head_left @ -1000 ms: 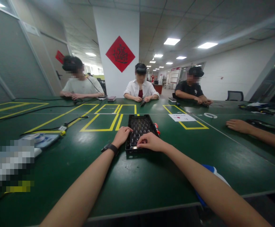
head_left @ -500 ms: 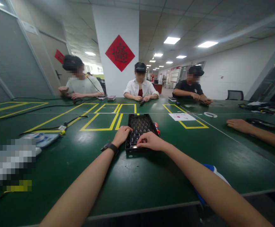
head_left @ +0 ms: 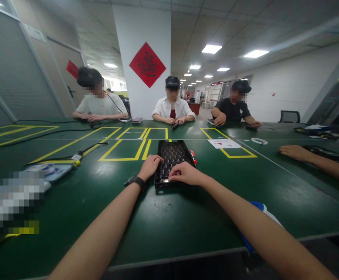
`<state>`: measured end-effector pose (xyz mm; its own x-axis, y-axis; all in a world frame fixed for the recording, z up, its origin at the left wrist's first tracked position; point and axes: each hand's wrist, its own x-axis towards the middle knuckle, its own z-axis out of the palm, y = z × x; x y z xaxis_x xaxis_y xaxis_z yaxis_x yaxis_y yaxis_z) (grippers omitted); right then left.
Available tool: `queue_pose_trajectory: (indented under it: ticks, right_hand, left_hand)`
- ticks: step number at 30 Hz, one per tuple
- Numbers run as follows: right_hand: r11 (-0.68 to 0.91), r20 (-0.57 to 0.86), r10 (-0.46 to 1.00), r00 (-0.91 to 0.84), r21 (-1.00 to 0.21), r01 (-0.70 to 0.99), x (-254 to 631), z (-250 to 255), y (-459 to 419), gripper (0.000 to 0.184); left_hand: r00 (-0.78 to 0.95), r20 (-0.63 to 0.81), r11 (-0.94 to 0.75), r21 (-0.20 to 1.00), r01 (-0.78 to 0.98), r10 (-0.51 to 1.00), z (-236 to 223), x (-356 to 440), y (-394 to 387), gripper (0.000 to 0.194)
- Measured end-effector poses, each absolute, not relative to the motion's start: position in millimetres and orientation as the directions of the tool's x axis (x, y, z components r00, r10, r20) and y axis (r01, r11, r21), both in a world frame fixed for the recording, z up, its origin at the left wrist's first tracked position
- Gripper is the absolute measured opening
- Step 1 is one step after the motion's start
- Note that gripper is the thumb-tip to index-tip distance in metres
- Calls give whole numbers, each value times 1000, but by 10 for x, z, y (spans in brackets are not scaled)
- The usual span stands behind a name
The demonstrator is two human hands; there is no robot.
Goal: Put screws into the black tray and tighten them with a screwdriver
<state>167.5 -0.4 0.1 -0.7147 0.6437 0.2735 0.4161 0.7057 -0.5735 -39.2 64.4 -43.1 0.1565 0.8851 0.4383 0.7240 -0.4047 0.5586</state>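
A shallow black tray (head_left: 173,153) lies on the green table in front of me, with rows of small shiny details inside it. My left hand (head_left: 151,166) is closed over the tray's left rim, fingertips at the inner edge. Inside the near end of the tray, my right hand (head_left: 183,173) has its fingers pinched together. A small bright piece (head_left: 166,181) shows just left of those fingertips. What the pinch holds, if anything, is hidden. Red round parts (head_left: 193,155) stick out at the tray's right side.
Yellow tape outlines (head_left: 122,158) mark the green table (head_left: 157,233). A printed paper (head_left: 224,144) and a white ring (head_left: 259,141) lie to the right. At left are cables and a plastic bag (head_left: 52,171). Another person's hand (head_left: 296,153) rests at right; three people sit opposite.
My hands and the tray stay nearly in place. Across the table, the person at left has lowered a hand, and the person at right has moved one hand toward the left.
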Motion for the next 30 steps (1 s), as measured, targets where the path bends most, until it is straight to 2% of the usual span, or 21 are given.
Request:
queue_pose_trajectory:
  ticks: [5, 11, 16, 23, 30]
  right_hand:
    - [690, 240, 645, -726, -591, 418, 1683, 11, -2, 26]
    - [730, 287, 620, -731, -552, 403, 1690, 33, -3, 23]
    - [719, 247, 634, -733, -538, 440, 1680, 41, -11, 25]
    - [810, 321, 565, -760, -389, 438, 1694, 88, -5, 21]
    - [808, 326, 573, -752, -374, 454, 1698, 37, 33, 25]
  left_hand:
    - [149, 438, -398, 557, 729, 887, -432, -393, 638, 38]
    - [152, 423, -390, 562, 730, 893, -427, -393, 642, 38]
    - [154, 433, -400, 563, 723, 888, -419, -392, 628, 38]
    - [149, 420, -387, 567, 727, 895, -413, -392, 636, 38]
    - [159, 422, -395, 561, 727, 892, -415, -387, 637, 38]
